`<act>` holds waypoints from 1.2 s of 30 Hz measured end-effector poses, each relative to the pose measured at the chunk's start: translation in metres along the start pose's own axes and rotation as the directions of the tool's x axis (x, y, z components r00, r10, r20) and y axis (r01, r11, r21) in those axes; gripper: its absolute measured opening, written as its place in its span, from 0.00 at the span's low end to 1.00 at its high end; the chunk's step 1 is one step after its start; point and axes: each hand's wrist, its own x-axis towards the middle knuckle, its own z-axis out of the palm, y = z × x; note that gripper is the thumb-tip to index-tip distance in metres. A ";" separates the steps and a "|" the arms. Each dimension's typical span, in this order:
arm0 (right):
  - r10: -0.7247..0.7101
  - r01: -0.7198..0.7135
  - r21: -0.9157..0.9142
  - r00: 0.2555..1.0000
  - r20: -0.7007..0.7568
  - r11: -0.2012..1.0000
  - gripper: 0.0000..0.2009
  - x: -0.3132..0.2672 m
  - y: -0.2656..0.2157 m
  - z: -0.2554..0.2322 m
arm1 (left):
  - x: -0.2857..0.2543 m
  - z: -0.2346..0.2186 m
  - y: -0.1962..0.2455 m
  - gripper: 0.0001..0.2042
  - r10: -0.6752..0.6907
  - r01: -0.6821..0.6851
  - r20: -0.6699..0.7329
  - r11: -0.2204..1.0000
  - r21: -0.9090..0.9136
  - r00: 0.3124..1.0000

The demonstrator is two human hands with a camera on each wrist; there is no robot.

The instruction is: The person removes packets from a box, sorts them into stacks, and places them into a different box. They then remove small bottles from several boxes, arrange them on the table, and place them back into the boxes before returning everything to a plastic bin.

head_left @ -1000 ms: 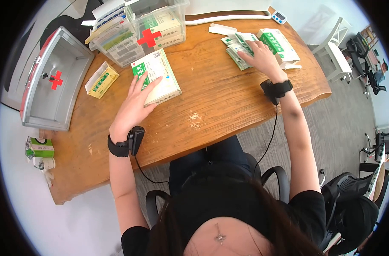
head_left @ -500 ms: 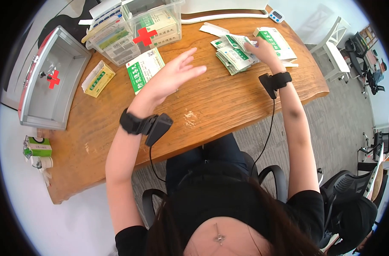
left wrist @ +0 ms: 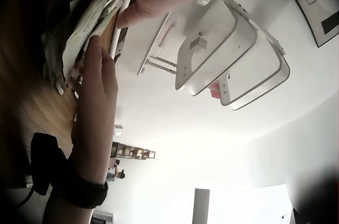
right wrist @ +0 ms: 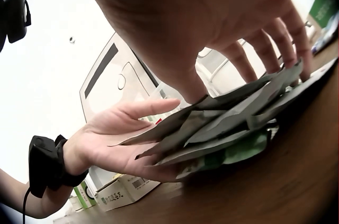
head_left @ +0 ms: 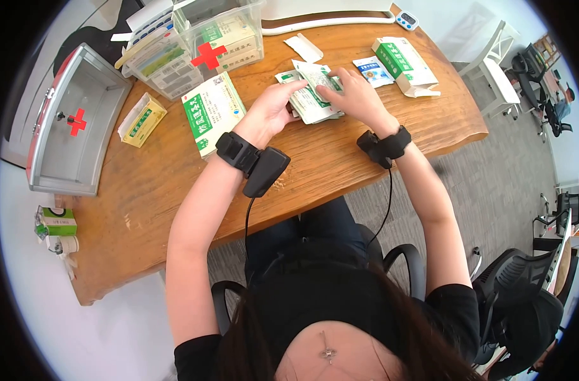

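Note:
A loose stack of green-and-white sachets (head_left: 315,105) is between the two hands over the middle of the table. My left hand (head_left: 269,109) holds its left side; in the right wrist view the left thumb lies above the sachets (right wrist: 228,123) and the fingers reach beneath. From above, my right hand (head_left: 360,101) grips the stack, its thumb at the near side and fingertips along the far edge. Just right of it lies a blue-and-white sachet (head_left: 373,72), beside a green-and-white medicine box (head_left: 405,65) with an open end flap.
Left of the hands lies a flat medicine box (head_left: 214,109), then a small yellow box (head_left: 143,120). Behind them stands a clear bin (head_left: 248,58) packed with boxes. A silver-framed case (head_left: 80,143) is at far left. White folded paper (head_left: 304,47) and a timer (head_left: 407,20) lie toward the back.
The left hand has left the flat medicine box and come right to the sachets. The right hand has brought the stack leftward, uncovering the blue-and-white sachet.

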 end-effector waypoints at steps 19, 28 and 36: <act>-0.036 -0.009 0.327 0.991 0.131 0.945 0.23 -0.015 -0.007 -0.008 | 0.000 0.005 -0.017 0.16 0.182 -0.172 -0.051 0.973 0.154 0.982; 0.356 -0.292 0.728 0.932 0.071 0.621 0.31 -0.009 -0.002 -0.020 | -0.019 0.002 -0.001 0.18 0.445 -0.447 0.059 0.894 0.024 0.894; 0.077 -0.116 0.866 0.993 0.090 0.487 0.21 0.001 -0.001 -0.024 | -0.039 -0.005 0.000 0.19 0.281 -0.249 0.083 0.928 -0.276 0.956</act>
